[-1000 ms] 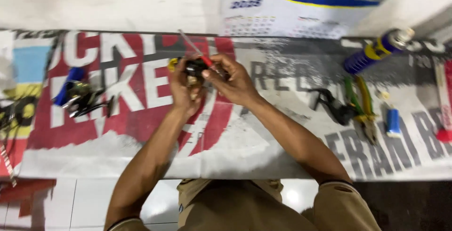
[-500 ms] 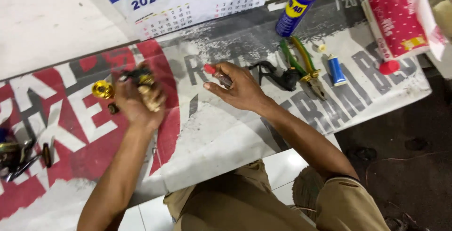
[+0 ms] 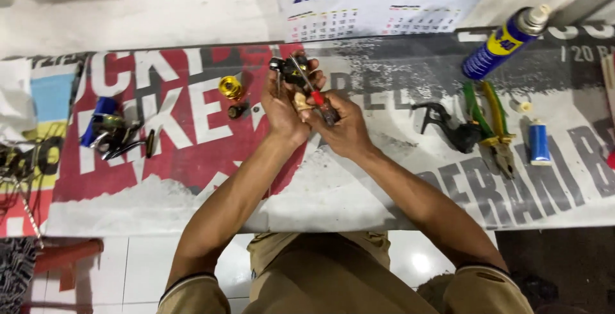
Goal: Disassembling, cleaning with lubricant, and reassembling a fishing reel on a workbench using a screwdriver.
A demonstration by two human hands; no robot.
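My left hand grips a small black fishing reel body above a printed banner spread on the floor. My right hand holds a red-handled screwdriver whose tip points into the reel. Both hands are pressed close together at the middle of the view. Just left of them, a gold spool and a small dark part lie on the banner.
A blue spray can lies at the upper right. Green and yellow pliers, a black handle part and a blue lighter lie to the right. Another reel with blue parts lies left. A wall calendar lies behind.
The hands were apart half a second ago, with the right one near the tools. Now both are together over the reel, screwdriver tip at it. The camera view has shifted back to centre.
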